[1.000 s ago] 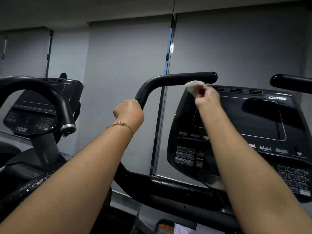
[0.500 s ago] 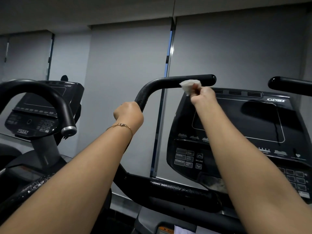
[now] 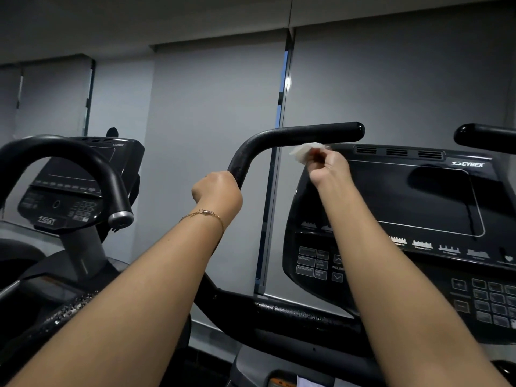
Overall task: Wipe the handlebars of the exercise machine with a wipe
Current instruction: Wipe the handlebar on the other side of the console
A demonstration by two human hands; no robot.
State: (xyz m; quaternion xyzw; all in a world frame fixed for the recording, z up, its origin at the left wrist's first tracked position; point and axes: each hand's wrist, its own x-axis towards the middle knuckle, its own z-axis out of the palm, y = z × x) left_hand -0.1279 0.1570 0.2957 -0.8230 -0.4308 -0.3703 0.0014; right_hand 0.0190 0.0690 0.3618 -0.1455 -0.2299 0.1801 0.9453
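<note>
Over the last second the right hand had drawn the wipe leftward under the handlebar, away from its capped end toward the bend; its fingers were pinched on the crumpled wipe, which sat just beneath the bar, contact uncertain; the left hand stayed clamped round the lower bend; the stroke seemed mid-pass, with the far handlebar likely still to do.

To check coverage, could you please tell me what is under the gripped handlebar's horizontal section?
Under the handlebar, the right hand pinches a white wipe at its underside; contact is hidden.
</note>
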